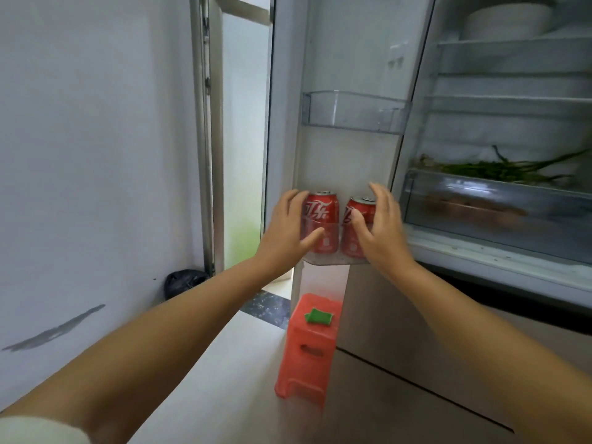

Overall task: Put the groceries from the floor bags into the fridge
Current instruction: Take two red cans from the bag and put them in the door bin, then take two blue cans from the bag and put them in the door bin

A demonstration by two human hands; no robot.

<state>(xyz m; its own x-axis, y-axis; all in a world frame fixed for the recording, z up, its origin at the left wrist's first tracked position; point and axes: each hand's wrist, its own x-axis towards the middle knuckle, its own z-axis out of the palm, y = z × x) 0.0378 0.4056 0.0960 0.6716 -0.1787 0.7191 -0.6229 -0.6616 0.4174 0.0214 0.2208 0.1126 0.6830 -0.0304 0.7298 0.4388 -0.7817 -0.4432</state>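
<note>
Two red cola cans stand side by side in the lowest clear shelf of the open fridge door. My left hand is at the left side of the left can, fingers spread and the thumb lying across the shelf front. My right hand is at the right side of the right can, fingers raised and straight, thumb in front of the can. Neither hand closes round a can.
An upper door shelf holds nothing. Inside the fridge, green onions lie above a clear crisper drawer, and a white bowl sits on the top shelf. A red plastic stool stands below the door. A black bag lies by the wall.
</note>
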